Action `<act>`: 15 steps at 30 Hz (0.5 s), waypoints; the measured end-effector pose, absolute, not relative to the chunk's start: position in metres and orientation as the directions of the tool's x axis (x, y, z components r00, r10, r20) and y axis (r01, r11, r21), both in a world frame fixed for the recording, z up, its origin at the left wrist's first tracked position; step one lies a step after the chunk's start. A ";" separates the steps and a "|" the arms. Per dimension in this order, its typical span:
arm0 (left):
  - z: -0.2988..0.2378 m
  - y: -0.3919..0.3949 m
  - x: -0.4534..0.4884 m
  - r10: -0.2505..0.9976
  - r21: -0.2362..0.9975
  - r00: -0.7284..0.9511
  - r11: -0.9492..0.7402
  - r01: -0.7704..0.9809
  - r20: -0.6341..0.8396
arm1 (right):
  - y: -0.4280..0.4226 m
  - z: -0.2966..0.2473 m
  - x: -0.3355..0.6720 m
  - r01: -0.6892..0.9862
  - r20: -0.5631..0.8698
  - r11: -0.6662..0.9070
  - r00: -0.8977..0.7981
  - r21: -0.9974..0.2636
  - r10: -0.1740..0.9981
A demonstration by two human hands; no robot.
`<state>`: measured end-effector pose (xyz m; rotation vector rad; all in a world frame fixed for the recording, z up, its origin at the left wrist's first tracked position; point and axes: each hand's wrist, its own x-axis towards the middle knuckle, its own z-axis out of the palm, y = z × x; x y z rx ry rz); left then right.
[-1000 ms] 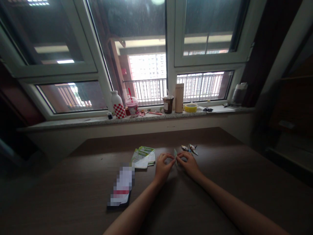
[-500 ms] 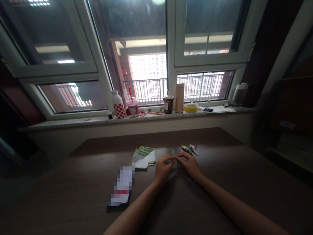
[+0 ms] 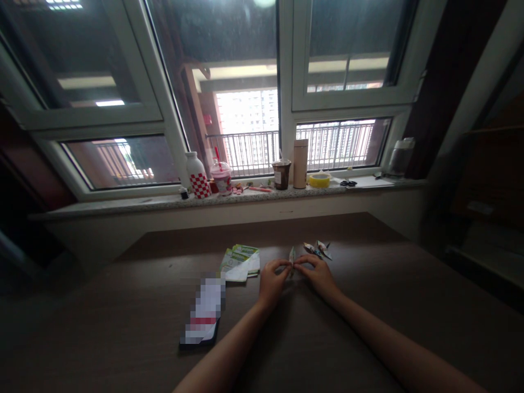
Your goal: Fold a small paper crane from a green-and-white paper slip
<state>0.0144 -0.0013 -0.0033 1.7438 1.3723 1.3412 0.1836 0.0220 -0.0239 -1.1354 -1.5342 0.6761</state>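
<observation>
A small folded piece of paper (image 3: 292,255), pale green and white, stands upright between my fingertips above the brown table (image 3: 135,305). My left hand (image 3: 273,281) pinches it from the left, thumb and fingers closed. From the right, my right hand (image 3: 317,275) pinches the same paper, its fingertips almost meeting the left ones. Just beyond my right hand lie folded paper pieces (image 3: 318,250) with pointed ends. To the left of my left hand is a loose stack of green and white paper sheets (image 3: 241,263).
A phone (image 3: 202,316), its screen blurred out, lies left of my left forearm. On the windowsill (image 3: 123,204) stand a checkered bottle (image 3: 200,180), a pink drink cup (image 3: 221,177), a dark drink cup (image 3: 281,174), a tan flask (image 3: 300,164), yellow tape (image 3: 319,180) and scissors (image 3: 348,184).
The folded paper has turned slightly and now stands straighter between my fingertips. Both hands have shifted a tiny bit left; the other things on the table stay put.
</observation>
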 end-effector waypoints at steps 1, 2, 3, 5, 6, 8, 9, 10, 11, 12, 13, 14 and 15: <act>-0.003 -0.001 0.014 0.930 0.859 -0.012 -0.334 0.389 0.367 | 0.022 -0.024 0.183 0.317 0.413 0.387 0.016 -0.866 0.911; -0.003 -0.002 0.014 0.931 0.859 -0.007 -0.334 0.388 0.365 | 0.021 -0.023 0.183 0.322 0.415 0.388 0.016 -0.863 0.910; -0.003 -0.002 0.014 0.932 0.860 -0.003 -0.333 0.386 0.363 | 0.020 -0.022 0.182 0.326 0.418 0.391 0.014 -0.861 0.908; -0.003 -0.002 0.014 0.933 0.861 0.004 -0.333 0.385 0.359 | 0.019 -0.021 0.182 0.326 0.422 0.395 0.012 -0.859 0.907; -0.003 -0.002 0.014 0.934 0.861 0.005 -0.333 0.385 0.358 | 0.019 -0.020 0.181 0.325 0.423 0.396 0.013 -0.859 0.906; -0.004 -0.001 0.014 0.934 0.861 0.003 -0.331 0.387 0.357 | 0.018 -0.019 0.181 0.322 0.426 0.398 0.019 -0.859 0.904; -0.004 -0.001 0.014 0.934 0.861 0.002 -0.330 0.388 0.357 | 0.018 -0.018 0.181 0.321 0.426 0.398 0.018 -0.859 0.905; -0.004 -0.001 0.014 0.934 0.861 0.001 -0.329 0.388 0.356 | 0.018 -0.018 0.181 0.318 0.425 0.399 0.014 -0.860 0.905; -0.004 0.000 0.013 0.935 0.861 0.001 -0.328 0.388 0.356 | 0.018 -0.018 0.182 0.316 0.424 0.400 0.006 -0.860 0.906; -0.005 0.000 0.013 0.935 0.862 0.003 -0.328 0.387 0.355 | 0.019 -0.017 0.182 0.312 0.422 0.402 -0.003 -0.861 0.907; -0.005 0.000 0.013 0.935 0.862 0.005 -0.328 0.387 0.354 | 0.019 -0.017 0.182 0.309 0.419 0.402 -0.014 -0.862 0.908; -0.005 0.000 0.013 0.936 0.862 0.008 -0.328 0.386 0.353 | 0.019 -0.017 0.183 0.305 0.416 0.402 -0.023 -0.863 0.909; -0.006 0.001 0.013 0.936 0.863 0.009 -0.328 0.385 0.352 | 0.019 -0.017 0.183 0.301 0.414 0.402 -0.029 -0.864 0.910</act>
